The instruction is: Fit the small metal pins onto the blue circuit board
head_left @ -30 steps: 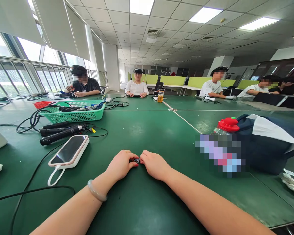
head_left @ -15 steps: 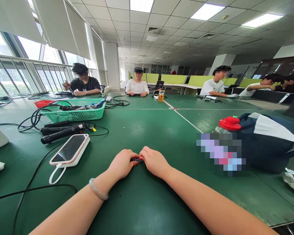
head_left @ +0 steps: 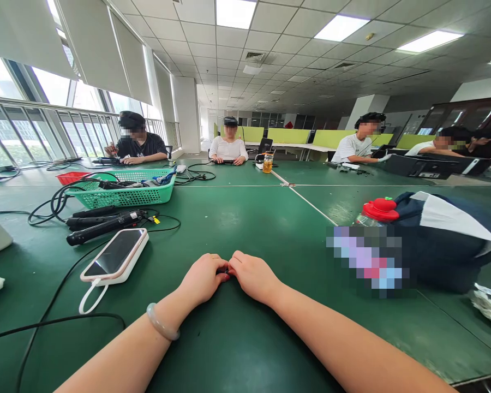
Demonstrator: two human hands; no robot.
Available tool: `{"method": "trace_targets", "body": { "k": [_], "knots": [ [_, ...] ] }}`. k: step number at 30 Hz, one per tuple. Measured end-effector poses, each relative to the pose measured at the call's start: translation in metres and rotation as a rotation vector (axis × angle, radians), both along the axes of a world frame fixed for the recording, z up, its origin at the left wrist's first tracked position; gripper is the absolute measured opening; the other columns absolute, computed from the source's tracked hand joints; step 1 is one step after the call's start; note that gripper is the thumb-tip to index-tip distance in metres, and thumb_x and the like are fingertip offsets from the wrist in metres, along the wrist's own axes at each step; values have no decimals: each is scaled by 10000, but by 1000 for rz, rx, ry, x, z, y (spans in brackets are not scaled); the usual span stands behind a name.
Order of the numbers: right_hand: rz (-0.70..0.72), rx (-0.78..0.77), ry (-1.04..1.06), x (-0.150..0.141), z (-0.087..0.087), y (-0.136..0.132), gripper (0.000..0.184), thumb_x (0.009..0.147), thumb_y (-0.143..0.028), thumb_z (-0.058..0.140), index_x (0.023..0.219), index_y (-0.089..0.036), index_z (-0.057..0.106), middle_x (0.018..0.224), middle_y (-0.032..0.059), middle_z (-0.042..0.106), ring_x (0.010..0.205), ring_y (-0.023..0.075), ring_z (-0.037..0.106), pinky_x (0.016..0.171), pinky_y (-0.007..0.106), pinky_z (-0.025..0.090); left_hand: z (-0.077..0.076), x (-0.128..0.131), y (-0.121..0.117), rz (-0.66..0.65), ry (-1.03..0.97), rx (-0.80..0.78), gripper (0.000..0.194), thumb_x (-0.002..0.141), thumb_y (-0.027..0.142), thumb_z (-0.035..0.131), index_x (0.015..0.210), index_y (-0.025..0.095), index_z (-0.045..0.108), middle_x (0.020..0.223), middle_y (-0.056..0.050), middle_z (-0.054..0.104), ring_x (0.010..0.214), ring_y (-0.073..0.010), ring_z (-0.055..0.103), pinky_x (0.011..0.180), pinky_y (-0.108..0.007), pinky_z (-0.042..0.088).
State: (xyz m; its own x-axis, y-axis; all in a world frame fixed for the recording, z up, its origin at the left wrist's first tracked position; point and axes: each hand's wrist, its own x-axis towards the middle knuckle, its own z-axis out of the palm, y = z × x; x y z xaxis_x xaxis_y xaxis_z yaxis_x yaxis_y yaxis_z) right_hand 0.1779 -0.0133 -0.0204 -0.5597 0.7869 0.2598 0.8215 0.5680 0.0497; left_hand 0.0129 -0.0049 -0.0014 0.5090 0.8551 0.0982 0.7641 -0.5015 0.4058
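My left hand (head_left: 202, 277) and my right hand (head_left: 253, 275) meet over the middle of the green table (head_left: 233, 349). Between their fingertips is a small dark object (head_left: 226, 271), mostly covered by the fingers, so its kind cannot be made out. The left thumb and fingers pinch it from one side. On the other side, the right fingers are bent and closed against it. A bracelet (head_left: 161, 323) circles my left wrist. To the left of the hands lies a phone (head_left: 118, 255) with a white strap or short cable.
A green basket (head_left: 126, 197) with tools and cables stands at the left, behind black-handled tools (head_left: 104, 226) and a black cable (head_left: 57, 295). At right are a red-lidded bottle (head_left: 379, 210) and a dark bag (head_left: 442, 256). Several people sit across the table.
My hands have drawn slightly closer together, and less of the small dark object shows between them. The camera view has tilted slightly. At far right, a black monitor-like panel has shifted.
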Motion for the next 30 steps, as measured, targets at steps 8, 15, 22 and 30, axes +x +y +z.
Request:
{"method": "trace_targets", "body": {
  "k": [8, 15, 22, 30],
  "knots": [
    [-6, -7, 8, -1, -1, 1, 177, 914, -201, 388, 865, -155, 551, 875, 49, 542, 721, 135, 546, 604, 237, 422, 0, 0, 1, 6, 0, -13, 147, 771, 245, 526, 809, 224, 667, 827, -28, 632, 868, -201, 549, 775, -302, 425],
    [-12, -23, 6, -1, -1, 2, 185, 912, -200, 385, 864, -150, 556, 879, 49, 548, 702, 131, 550, 595, 233, 412, -2, -1, 1, 16, -20, 1, 152, 754, 254, 533, 814, 241, 672, 833, -21, 641, 871, -202, 553, 761, -297, 429],
    [-29, -44, 66, 0, -2, 2, 199, 916, -236, 388, 877, -165, 569, 889, 34, 552, 690, 133, 552, 604, 245, 410, -2, -2, 2, 43, -39, 6, 171, 741, 275, 565, 864, 255, 682, 874, -21, 649, 892, -206, 556, 783, -306, 429],
    [-44, -88, 208, 2, 3, 0, 167, 899, -236, 425, 868, -185, 581, 895, 16, 560, 715, 117, 544, 620, 232, 389, -3, -4, 2, 39, -49, 2, 192, 753, 309, 565, 896, 272, 687, 878, -12, 647, 897, -203, 547, 790, -307, 425]
  ]
}}
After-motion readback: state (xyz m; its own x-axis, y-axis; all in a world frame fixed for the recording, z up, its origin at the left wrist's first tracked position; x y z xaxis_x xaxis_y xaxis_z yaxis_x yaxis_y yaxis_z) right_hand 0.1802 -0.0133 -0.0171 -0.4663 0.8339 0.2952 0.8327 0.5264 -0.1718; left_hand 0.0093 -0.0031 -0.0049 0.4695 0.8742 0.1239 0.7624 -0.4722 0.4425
